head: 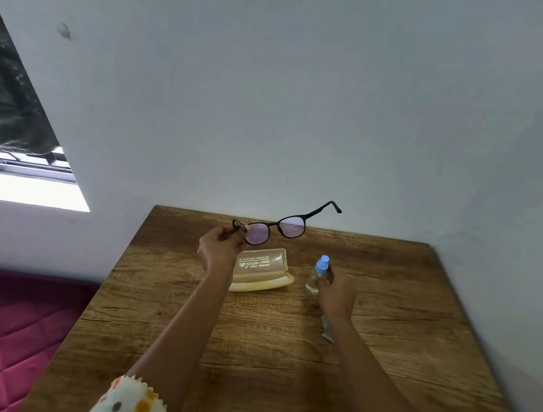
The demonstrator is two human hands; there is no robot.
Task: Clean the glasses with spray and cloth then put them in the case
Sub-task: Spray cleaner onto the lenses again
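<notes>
- Left hand (219, 251): fingers pinched on one temple end of glasses (275, 229), held above open case (263, 270).
- Right hand (336, 292): fingers curled around spray bottle (318, 276), upright on table (277, 362).
- Cloth (326, 329): mostly hidden under right forearm.

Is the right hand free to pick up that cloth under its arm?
Probably not yet: the right hand is wrapped around the spray bottle, and the cloth lies mostly hidden beneath its forearm.

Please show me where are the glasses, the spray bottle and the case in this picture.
glasses (275, 230): head view, on the bridge between the two lenses.
spray bottle (316, 277): head view, on the clear body below the blue cap.
case (261, 263): head view, on the printed inside of the open lid.
</notes>
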